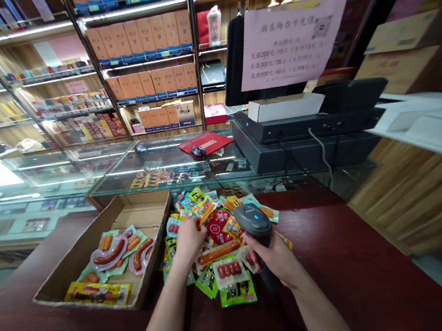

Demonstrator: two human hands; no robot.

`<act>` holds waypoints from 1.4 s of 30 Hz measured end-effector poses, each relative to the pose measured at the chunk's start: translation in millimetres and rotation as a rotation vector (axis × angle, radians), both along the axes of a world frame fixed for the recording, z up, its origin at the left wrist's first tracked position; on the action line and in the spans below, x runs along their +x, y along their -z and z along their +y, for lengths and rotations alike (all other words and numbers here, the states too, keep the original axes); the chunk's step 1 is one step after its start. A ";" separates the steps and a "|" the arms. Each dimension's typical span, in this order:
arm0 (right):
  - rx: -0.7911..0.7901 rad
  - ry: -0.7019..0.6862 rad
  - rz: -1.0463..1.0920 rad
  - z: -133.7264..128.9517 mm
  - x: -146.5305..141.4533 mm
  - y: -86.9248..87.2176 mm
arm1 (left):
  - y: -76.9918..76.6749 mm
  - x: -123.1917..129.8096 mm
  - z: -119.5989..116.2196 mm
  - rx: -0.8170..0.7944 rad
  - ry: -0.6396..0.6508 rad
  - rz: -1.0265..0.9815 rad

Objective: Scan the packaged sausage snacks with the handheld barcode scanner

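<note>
My right hand (275, 258) is wrapped round a dark barcode scanner (253, 219) with a blue light on top. My left hand (191, 240) is closed at the left part of a pile of packaged snacks, its fingertips at a small yellow-orange packet (206, 210). The pile holds a round red packet (219, 227), a long sausage pack (218, 253) and a clear pack of small sausages (230, 269) on a green packet (239, 292). To the left, an open cardboard box (140, 299) contains several sausage packs (111, 252) and a yellow packet (97, 293).
Behind the dark red table (324, 281) stands a glass counter (125, 172) with a mouse (198, 151) on a red mat (214, 141). A monitor with a paper sign (290, 44) and a black cash drawer (307, 147) are at the right. Stocked shelves (144, 62) line the back.
</note>
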State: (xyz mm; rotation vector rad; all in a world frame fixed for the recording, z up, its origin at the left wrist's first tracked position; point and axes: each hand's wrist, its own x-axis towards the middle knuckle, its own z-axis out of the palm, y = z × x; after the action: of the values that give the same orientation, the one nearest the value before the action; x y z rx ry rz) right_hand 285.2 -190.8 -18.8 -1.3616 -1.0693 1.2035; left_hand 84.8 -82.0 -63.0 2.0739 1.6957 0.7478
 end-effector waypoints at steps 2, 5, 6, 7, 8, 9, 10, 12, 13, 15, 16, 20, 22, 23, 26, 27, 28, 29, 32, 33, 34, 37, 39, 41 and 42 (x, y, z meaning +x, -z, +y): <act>0.011 -0.017 -0.019 -0.2 -1.2 -0.1 | 0.4 -7.9 6.7 -0.067 -0.004 -0.219; 0.013 -0.021 -0.030 -0.4 -3.3 -0.9 | 1.6 -18.2 13.1 -0.205 0.004 -0.576; 0.011 -0.019 -0.027 -0.5 -4.2 -1.2 | 1.4 -20.4 13.8 -0.259 0.015 -0.698; 0.010 -0.019 -0.024 -0.6 -5.4 -1.6 | 0.6 -21.8 13.7 -0.316 0.031 -0.817; 0.010 -0.019 -0.020 -0.6 -6.6 -2.1 | -0.7 -22.5 13.0 -0.374 0.045 -0.932; 0.013 -0.021 -0.016 -0.4 -7.9 -2.6 | -2.7 -22.8 11.9 -0.427 0.055 -1.037; 0.018 -0.023 -0.010 -0.1 -9.2 -3.3 | -5.1 -22.8 10.5 -0.473 0.066 -1.122; 0.022 -0.046 0.002 1.5 -11.9 -5.5 | -10.8 -22.2 8.1 -0.535 0.093 -1.211; 0.022 -0.065 0.009 2.7 -13.4 -7.3 | -13.8 -21.7 7.4 -0.554 0.109 -1.215; 0.029 -0.093 0.024 6.1 -17.4 -12.8 | -19.7 -20.0 7.9 -0.580 0.136 -1.169; 0.035 -0.102 0.026 8.2 -20.0 -16.5 | -22.3 -18.7 9.1 -0.589 0.150 -1.136; 0.054 -0.103 -0.014 19.4 -34.3 -35.1 | -28.1 -11.3 19.3 -0.578 0.209 -1.054; 0.068 -0.096 -0.053 25.5 -42.0 -42.3 | -27.3 -8.0 24.9 -0.554 0.224 -1.054; 0.076 -0.094 -0.073 28.2 -45.3 -44.5 | -26.2 -7.0 27.0 -0.543 0.225 -1.060; 0.089 -0.097 -0.102 33.1 -53.0 -46.4 | -22.7 -6.5 29.0 -0.525 0.210 -1.060; 0.091 -0.096 -0.100 33.6 -54.8 -46.1 | -22.0 -7.1 28.4 -0.525 0.203 -1.055; 0.094 -0.094 -0.097 33.5 -56.3 -45.7 | -21.6 -7.9 27.3 -0.527 0.198 -1.050; 0.098 -0.092 -0.096 33.1 -57.5 -45.6 | -21.5 -8.7 26.1 -0.531 0.196 -1.045; 0.110 -0.099 -0.096 31.1 -60.3 -46.6 | -21.9 -11.0 22.7 -0.537 0.204 -1.029; 0.110 -0.103 -0.092 30.5 -61.0 -47.2 | -21.9 -11.5 22.0 -0.537 0.215 -1.023; 0.108 -0.106 -0.087 30.1 -61.6 -47.8 | -21.8 -11.8 21.4 -0.536 0.226 -1.016; 0.109 -0.113 -0.092 29.4 -62.8 -48.0 | -21.1 -12.0 20.0 -0.538 0.259 -1.006; 0.119 -0.117 -0.110 29.4 -63.4 -46.8 | -20.9 -11.8 18.8 -0.546 0.253 -1.007; 0.128 -0.115 -0.125 29.4 -63.7 -45.0 | -21.2 -11.9 17.5 -0.551 0.232 -1.006; 0.130 -0.113 -0.127 29.5 -63.9 -44.1 | -21.5 -12.1 16.9 -0.552 0.228 -1.003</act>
State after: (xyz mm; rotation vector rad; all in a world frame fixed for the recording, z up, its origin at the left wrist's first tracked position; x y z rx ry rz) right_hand 221.3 -161.3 25.4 -1.3045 -1.3073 1.1194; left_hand 72.8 -65.2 -41.5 1.1457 0.9205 0.8909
